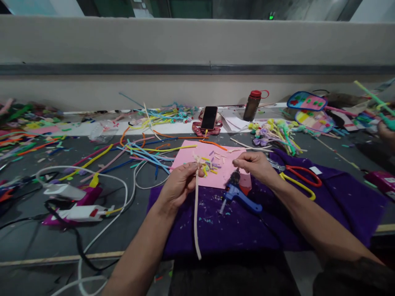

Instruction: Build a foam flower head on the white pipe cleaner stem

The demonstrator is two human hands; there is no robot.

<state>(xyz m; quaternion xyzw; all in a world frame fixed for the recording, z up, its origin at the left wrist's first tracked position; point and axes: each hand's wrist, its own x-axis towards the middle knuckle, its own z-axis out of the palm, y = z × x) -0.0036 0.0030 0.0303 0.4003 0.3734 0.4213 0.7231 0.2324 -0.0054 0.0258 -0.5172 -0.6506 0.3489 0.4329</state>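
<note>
Pinched near the top in the left hand point(182, 181), over purple cloth point(339, 205): one pale stem point(196, 218). Right hand point(256, 166) narrow, fingertips drawn together; cannot tell whether gripping anything. Possible burn from blue glue gun point(235, 193), if hot, given nozzle just below right fingertips. Possible scattering of cut pieces point(212, 162) off pink sheet point(212, 181) by a brushing wrist. On tabletop point(18, 242): red-lidded bottle point(251, 107), clear plastic container point(103, 130); contents of both indistinct.
</note>
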